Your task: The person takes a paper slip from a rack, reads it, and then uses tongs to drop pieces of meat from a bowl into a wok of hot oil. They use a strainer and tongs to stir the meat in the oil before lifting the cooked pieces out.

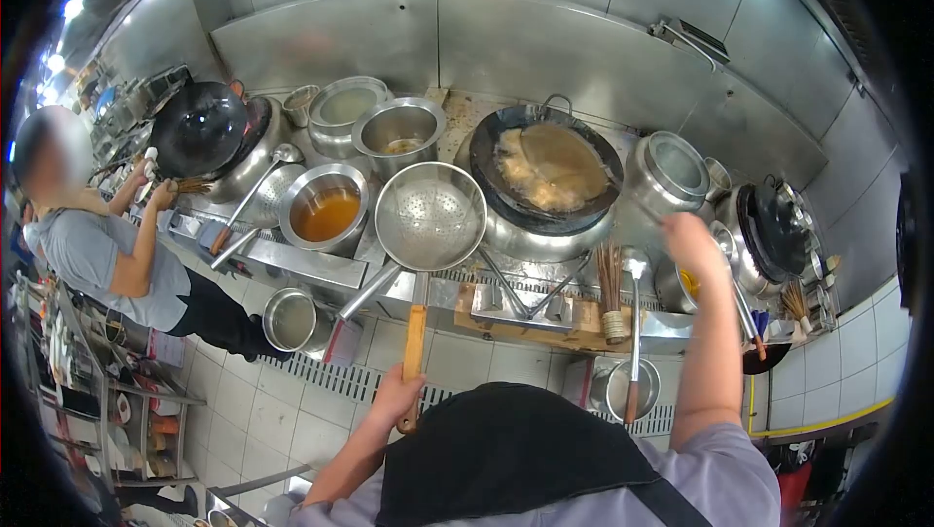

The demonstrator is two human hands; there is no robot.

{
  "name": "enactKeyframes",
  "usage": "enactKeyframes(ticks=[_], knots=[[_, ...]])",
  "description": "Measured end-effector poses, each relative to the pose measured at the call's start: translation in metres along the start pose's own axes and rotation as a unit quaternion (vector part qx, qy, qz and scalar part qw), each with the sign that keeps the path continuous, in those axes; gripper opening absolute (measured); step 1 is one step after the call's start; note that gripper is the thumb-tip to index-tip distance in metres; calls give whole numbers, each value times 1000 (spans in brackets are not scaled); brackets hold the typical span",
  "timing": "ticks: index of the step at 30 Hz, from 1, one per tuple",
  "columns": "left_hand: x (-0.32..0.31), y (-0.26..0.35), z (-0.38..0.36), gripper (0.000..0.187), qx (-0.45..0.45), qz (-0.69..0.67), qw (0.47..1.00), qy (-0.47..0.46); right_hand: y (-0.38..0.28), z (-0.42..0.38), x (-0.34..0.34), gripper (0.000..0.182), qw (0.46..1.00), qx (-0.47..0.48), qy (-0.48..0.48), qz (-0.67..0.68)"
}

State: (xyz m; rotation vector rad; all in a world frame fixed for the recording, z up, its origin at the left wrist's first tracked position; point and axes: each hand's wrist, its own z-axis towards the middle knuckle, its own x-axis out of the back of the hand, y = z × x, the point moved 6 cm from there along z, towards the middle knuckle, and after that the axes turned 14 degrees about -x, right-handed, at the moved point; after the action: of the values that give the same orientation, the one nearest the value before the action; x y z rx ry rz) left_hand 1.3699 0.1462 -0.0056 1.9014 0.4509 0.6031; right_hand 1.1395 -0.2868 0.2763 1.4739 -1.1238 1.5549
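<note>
My left hand is wrapped round the wooden handle of a round perforated strainer. The strainer's bowl is up at the stove's front edge, and a bare metal handle also sticks out from beneath it. My right hand is stretched forward on the right, close by a lidded steel pot and above a small pot with yellow content. Motion smears its fingers. Between the two hands, a black wok holds bubbling oil with pale golden food in it.
A bamboo brush and a ladle lean at the stove front. Left of the strainer stands a pot of amber liquid. Another person works at a second wok. Buckets stand below the stove edge.
</note>
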Motion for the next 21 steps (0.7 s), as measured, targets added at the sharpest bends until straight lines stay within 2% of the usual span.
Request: enactKeyframes(ticks=[2, 5, 7, 10, 12, 14, 15, 17, 19, 21], knots=[[-2, 11, -8, 35, 8, -32, 999, 17, -17, 39, -57, 26, 999, -27, -7, 34], [-2, 10, -14, 32, -3, -97, 995, 29, -49, 61, -91, 27, 999, -29, 3, 36], [-1, 8, -19, 32, -23, -129, 991, 23, -53, 67, -91, 28, 991, -46, 25, 121], [1, -3, -36, 32, 25, -174, 984, 5, -50, 61, -63, 29, 993, -27, 62, 102], [0, -19, -52, 32, 83, -267, 960, 17, -41, 46, -34, 29, 992, 17, 72, 99], [0, -25, -61, 33, 86, -301, 949, 32, -24, 33, -19, 28, 993, 45, 61, 88], [-1, -27, -65, 33, 87, -331, 939, 41, -21, 38, -22, 28, 993, 47, 60, 90], [-6, -40, -65, 35, 79, -352, 932, 42, -16, 46, -50, 28, 993, 48, -24, 101], [-9, -47, -61, 36, 68, -370, 926, 39, -33, 68, -90, 28, 993, 18, 20, 115], [-10, -51, -57, 41, 90, -312, 945, 25, -39, 71, -102, 28, 988, 6, 45, 149]])
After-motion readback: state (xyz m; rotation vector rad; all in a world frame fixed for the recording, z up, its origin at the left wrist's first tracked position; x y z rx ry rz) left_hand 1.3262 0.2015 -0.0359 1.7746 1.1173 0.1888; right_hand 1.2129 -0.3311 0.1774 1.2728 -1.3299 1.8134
